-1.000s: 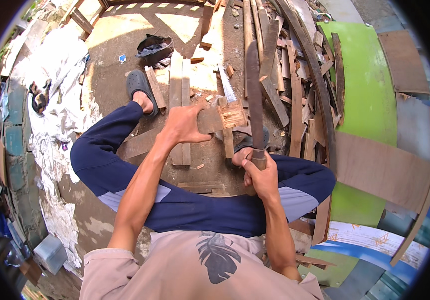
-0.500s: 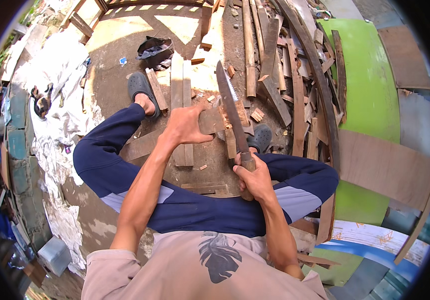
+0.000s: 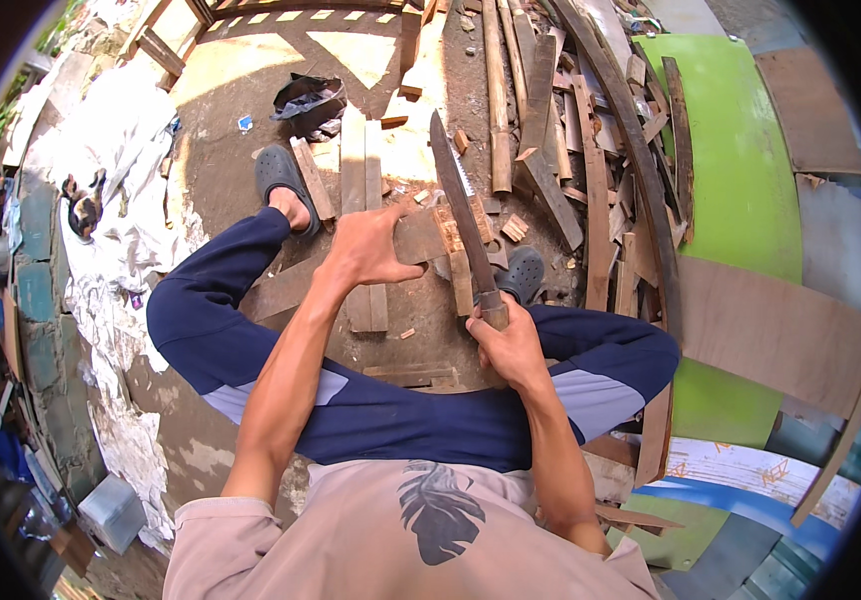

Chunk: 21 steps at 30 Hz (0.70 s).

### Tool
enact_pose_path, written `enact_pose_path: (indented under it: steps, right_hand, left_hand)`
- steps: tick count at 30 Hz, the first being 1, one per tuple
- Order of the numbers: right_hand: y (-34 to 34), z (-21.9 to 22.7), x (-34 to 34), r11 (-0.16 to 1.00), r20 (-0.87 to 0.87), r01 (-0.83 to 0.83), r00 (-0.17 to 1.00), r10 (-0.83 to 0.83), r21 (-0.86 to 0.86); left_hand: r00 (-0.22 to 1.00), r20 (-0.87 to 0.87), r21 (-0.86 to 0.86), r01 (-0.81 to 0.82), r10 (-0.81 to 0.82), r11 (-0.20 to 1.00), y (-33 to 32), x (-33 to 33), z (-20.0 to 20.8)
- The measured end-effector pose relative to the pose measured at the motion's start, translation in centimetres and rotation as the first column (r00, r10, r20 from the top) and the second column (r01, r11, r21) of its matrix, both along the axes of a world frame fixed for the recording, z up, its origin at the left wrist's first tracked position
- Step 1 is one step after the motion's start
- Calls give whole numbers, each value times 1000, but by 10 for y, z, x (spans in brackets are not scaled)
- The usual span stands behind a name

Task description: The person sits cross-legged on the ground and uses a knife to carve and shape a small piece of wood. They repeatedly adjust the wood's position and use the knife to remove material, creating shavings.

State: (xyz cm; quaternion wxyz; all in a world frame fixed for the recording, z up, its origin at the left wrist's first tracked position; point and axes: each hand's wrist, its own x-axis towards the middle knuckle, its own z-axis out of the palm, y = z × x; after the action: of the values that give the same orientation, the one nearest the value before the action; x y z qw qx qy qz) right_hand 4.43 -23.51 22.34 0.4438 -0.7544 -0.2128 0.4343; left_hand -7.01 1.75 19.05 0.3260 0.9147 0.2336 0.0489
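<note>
My right hand (image 3: pixel 511 348) is closed around the wooden handle of a hand saw (image 3: pixel 458 195). The long dark blade points away from me, its toothed edge on the right. The blade crosses the right end of a wooden board (image 3: pixel 296 285), which slants up from my left knee. My left hand (image 3: pixel 366 250) grips this board from above, just left of the blade, thumb stretched along its near edge. A short wood block (image 3: pixel 457 270) sits under the board's end, beside the blade. Exactly where the teeth meet the wood is hidden.
Two pale planks (image 3: pixel 354 165) lie lengthwise beneath the board. Scrap timber (image 3: pixel 596 200) is heaped at right, beside a green panel (image 3: pixel 741 150). A dark bag (image 3: pixel 309 100) rests on the floor ahead; a white sheet (image 3: pixel 116 220) and a calico cat (image 3: pixel 84 205) are at left.
My right hand and the saw have slid slightly away from me, the blade tip now farther forward. My left hand and the board stay nearly in place.
</note>
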Motion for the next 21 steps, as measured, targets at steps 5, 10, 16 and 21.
enact_pose_path:
  steps: [5, 10, 16, 21]
  right_hand:
    - [-7, 12, 3, 981, -81, 183, 981, -178, 64]
    - [0, 23, 7, 991, -172, 127, 978, -117, 45]
    - [-11, -2, 3, 1000, -40, 1, 999, -2, -24]
    - [-1, 27, -2, 909, -233, 360, 921, -311, 211]
  left_hand:
    - [999, 44, 2, 15, -15, 1000, -2, 0, -2]
    - [1000, -1, 22, 6, -6, 1000, 0, -2, -1]
    - [1000, 15, 22, 13, -13, 1000, 3, -1, -2]
    - [1000, 23, 11, 7, -7, 1000, 1, 2, 7]
